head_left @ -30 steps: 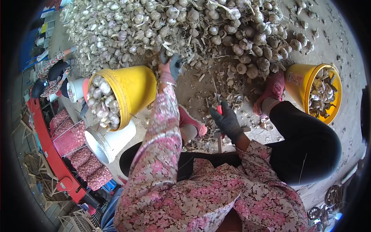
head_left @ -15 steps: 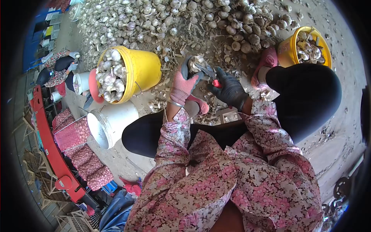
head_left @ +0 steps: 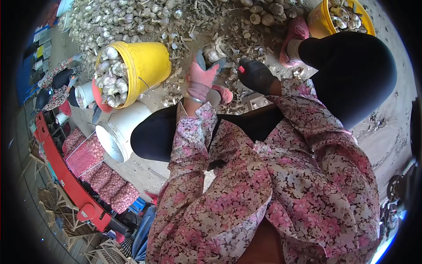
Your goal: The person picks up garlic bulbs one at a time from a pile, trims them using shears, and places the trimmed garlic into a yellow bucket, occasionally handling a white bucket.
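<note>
My left hand (head_left: 202,75), in a pink glove with grey fingers, holds a garlic bulb (head_left: 212,54) between thumb and fingers. Dry skin or stalk sticks up from the bulb. To its right, my right hand (head_left: 258,77) in a dark glove is closed around the red-handled shears (head_left: 241,69). Only a bit of red shows at the fist; the blades cannot be made out. The two hands are apart. Left of them, a yellow bucket (head_left: 151,66) full of garlic bulbs leans toward the left on its side.
A heap of garlic (head_left: 127,20) spreads across the ground ahead, with loose skins around it. Another yellow bucket (head_left: 314,20) with garlic stands by my right foot. A white bucket (head_left: 127,125) lies near my left knee. Beyond are net sacks (head_left: 103,176), a red beam (head_left: 66,176) and another person (head_left: 59,83).
The shears have come away from the garlic bulb, and my right hand has drawn apart from the left. The bulb stays in my left hand. The view has tilted, shifting the scene upward.
</note>
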Motion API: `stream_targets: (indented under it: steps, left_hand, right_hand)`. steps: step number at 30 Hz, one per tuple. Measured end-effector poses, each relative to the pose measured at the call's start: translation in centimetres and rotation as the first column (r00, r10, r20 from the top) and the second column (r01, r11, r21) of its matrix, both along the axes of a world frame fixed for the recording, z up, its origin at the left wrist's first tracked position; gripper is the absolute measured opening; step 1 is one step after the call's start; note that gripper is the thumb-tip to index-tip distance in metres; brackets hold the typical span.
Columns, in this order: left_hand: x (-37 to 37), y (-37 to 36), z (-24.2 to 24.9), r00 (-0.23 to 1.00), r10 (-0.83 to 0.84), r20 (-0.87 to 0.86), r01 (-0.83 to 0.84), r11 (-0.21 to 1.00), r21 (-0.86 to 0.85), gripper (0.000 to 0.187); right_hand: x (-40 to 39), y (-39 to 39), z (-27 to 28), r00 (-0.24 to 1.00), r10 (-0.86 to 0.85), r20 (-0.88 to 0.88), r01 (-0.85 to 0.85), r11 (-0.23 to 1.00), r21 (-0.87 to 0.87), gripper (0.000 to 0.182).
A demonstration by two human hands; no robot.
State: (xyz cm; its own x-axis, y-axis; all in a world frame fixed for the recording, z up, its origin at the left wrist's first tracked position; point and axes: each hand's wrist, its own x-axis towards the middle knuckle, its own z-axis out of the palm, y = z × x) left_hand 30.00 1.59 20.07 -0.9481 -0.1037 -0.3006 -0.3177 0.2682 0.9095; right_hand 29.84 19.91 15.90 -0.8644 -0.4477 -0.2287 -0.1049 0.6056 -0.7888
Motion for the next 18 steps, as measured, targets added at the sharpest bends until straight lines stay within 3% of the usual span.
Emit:
stream_targets:
  steps: [2,3,5,6,8,9,10,11,12,13,14,16,18]
  left_hand:
    - [-0.5,-0.1,0.1,0.989,0.131,0.071,-0.144,0.96,0.24,0.053]
    - [-0.7,-0.2,0.3,0.99,0.131,0.056,-0.141,0.961,0.238,0.053]
    - [-0.8,-0.6,0.8,0.958,0.224,0.178,-0.285,0.673,0.683,0.034]
    - [-0.8,-1.5,0.2,0.959,0.228,0.168,-0.28,0.677,0.681,0.034]
    - [-1.2,-3.8,-1.1,0.977,0.019,0.214,-0.213,0.214,0.953,0.023]
    - [-1.5,-4.2,-1.5,0.961,-0.03,0.275,-0.275,0.018,0.961,0.032]
    - [-1.0,-4.5,-1.9,0.963,-0.018,0.268,-0.268,0.02,0.963,0.032]
    - [-0.7,-4.1,-1.2,0.92,0.09,0.381,-0.386,0.037,0.922,0.032]
    - [-0.5,-3.7,-0.6,0.854,0.195,0.483,-0.499,0.041,0.865,0.033]
    - [-0.3,-3.0,-0.1,0.831,0.276,0.483,-0.512,0.038,0.858,0.036]
    - [-0.1,-2.4,0.2,0.831,0.277,0.482,-0.511,0.037,0.859,0.036]
    - [0.4,-1.1,0.8,0.885,0.281,0.372,-0.444,0.268,0.855,0.036]
    - [1.1,-1.0,0.4,0.902,0.257,0.347,-0.414,0.282,0.866,0.038]
  right_hand:
    - [-0.7,-0.3,-0.5,0.998,0.021,0.059,-0.022,1.0,0.008,0.025]
    - [-0.9,-0.6,-0.6,0.998,0.026,0.062,-0.021,0.997,-0.081,0.025]
    - [-1.0,-1.1,-0.3,0.998,0.03,0.054,-0.02,0.984,-0.176,0.026]
    - [-0.3,-1.3,0.5,0.952,0.024,0.304,0.08,0.942,-0.325,0.027]
    - [1.2,-1.7,1.9,0.681,0.145,0.718,0.351,0.795,-0.494,0.031]
    - [1.5,-1.8,2.4,0.621,0.094,0.778,0.479,0.74,-0.472,0.035]
    - [1.3,-1.5,2.8,0.626,0.105,0.773,0.467,0.743,-0.479,0.035]
    - [0.8,-0.9,3.7,0.78,0.003,0.625,0.312,0.864,-0.394,0.037]
    - [0.4,-0.3,4.1,0.902,-0.058,0.428,0.182,0.95,-0.255,0.039]
    - [0.4,-0.2,2.5,0.994,-0.023,0.11,0.047,0.973,-0.226,0.044]
    - [0.3,-0.2,2.6,0.994,-0.022,0.108,0.047,0.973,-0.226,0.044]
    - [0.3,-0.1,2.8,0.994,-0.04,-0.099,0.026,0.99,-0.14,0.046]
    - [-0.3,0.0,4.2,0.993,-0.019,-0.114,0.008,0.995,-0.099,0.047]
